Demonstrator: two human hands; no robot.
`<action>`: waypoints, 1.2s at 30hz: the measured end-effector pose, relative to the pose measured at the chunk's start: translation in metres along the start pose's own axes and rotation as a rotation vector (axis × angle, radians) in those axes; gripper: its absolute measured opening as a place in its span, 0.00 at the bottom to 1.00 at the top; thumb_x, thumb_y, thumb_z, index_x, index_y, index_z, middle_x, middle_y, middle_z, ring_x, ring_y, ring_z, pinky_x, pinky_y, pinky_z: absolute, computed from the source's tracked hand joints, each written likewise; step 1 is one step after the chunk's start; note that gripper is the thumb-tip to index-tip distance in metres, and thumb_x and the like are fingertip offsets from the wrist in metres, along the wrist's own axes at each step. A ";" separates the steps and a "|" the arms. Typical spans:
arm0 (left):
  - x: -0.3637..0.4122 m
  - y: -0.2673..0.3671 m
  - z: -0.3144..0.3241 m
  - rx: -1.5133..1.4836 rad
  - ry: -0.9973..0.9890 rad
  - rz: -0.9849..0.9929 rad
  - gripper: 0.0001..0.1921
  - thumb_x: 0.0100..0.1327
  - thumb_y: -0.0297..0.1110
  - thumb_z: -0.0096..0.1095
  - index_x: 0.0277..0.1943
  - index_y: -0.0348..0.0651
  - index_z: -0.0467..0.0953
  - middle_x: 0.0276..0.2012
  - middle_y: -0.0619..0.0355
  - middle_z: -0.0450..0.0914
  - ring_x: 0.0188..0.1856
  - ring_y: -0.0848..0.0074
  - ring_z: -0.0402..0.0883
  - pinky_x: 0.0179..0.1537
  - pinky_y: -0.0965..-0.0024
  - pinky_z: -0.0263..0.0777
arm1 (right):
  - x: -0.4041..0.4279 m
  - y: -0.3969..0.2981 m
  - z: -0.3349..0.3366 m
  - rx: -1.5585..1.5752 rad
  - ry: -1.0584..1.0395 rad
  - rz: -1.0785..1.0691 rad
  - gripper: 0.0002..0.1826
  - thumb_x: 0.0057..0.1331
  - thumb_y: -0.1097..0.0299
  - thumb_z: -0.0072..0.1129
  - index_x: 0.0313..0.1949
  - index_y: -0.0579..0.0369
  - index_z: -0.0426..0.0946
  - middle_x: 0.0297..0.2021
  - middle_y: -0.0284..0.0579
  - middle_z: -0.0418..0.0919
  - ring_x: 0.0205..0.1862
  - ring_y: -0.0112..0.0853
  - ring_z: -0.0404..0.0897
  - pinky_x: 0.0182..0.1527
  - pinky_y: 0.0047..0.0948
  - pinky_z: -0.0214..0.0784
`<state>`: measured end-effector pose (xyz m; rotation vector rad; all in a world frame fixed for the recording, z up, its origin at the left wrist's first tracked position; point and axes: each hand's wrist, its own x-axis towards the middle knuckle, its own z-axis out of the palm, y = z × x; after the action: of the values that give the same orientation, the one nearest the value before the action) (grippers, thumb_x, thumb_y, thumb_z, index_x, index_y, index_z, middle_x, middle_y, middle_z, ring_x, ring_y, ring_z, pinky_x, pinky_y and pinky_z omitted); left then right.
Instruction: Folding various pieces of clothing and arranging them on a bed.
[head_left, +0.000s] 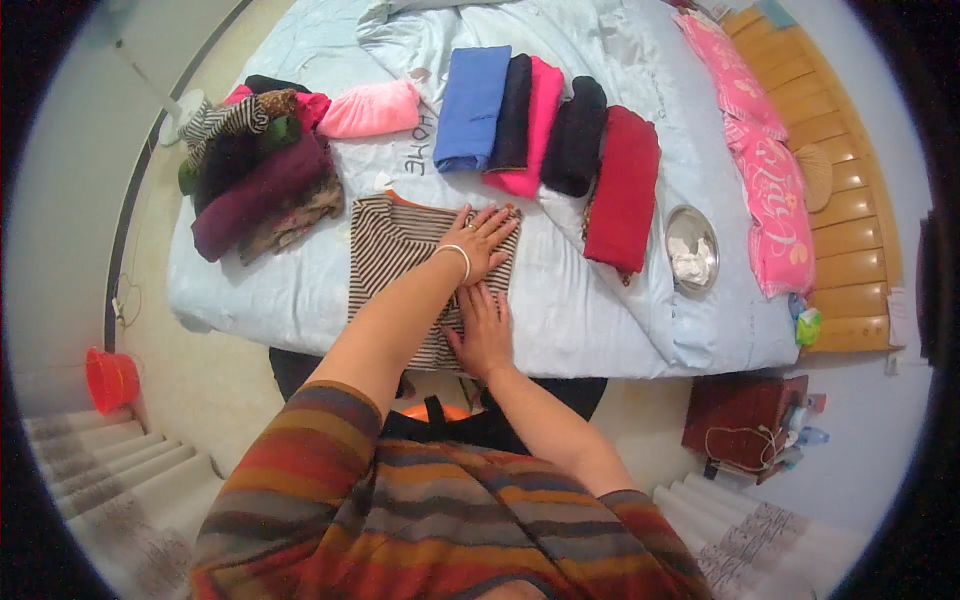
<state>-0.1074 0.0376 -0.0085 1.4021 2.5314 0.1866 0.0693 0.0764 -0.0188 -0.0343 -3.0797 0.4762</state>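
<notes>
A black-and-beige striped knit garment (390, 255) lies spread near the front edge of the bed, its sleeve and side partly folded inward. My left hand (481, 241), with a white bangle and a ring, rests flat on its upper right part, fingers spread. Just below, my right hand (484, 330) lies on the same garment along its right side, palm down. Neither hand grips the cloth as far as I can see. My forearms cover part of the garment's lower half.
Folded clothes stand in a row, from a blue one (471, 109) to a red one (622, 191). A loose clothes heap (259, 172) and a pink plush cloth (375, 110) lie left. A metal bowl (691, 281) sits right, near pink pillows (769, 202).
</notes>
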 end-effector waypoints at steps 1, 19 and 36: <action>0.007 -0.001 -0.002 0.004 0.008 -0.027 0.33 0.75 0.53 0.38 0.78 0.56 0.44 0.79 0.59 0.43 0.80 0.66 0.40 0.76 0.49 0.30 | 0.001 0.000 -0.001 0.020 0.009 -0.005 0.41 0.66 0.44 0.55 0.71 0.56 0.58 0.73 0.46 0.55 0.77 0.41 0.48 0.76 0.51 0.32; -0.137 0.048 0.036 -0.117 0.021 -0.108 0.35 0.72 0.59 0.39 0.77 0.55 0.50 0.78 0.55 0.45 0.79 0.58 0.40 0.75 0.47 0.31 | -0.056 -0.034 0.001 -0.098 0.005 -0.119 0.38 0.67 0.43 0.54 0.71 0.48 0.61 0.72 0.47 0.57 0.75 0.47 0.49 0.76 0.52 0.28; -0.178 0.047 0.006 -0.207 0.323 -0.140 0.28 0.69 0.45 0.57 0.70 0.52 0.64 0.73 0.55 0.60 0.77 0.52 0.48 0.74 0.45 0.42 | -0.064 0.038 0.009 1.025 0.137 0.513 0.31 0.68 0.67 0.61 0.67 0.65 0.60 0.57 0.54 0.74 0.56 0.37 0.75 0.59 0.35 0.68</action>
<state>0.0235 -0.0887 0.0230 1.1913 2.7535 0.6786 0.1336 0.1080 -0.0399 -0.7728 -2.2956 1.8631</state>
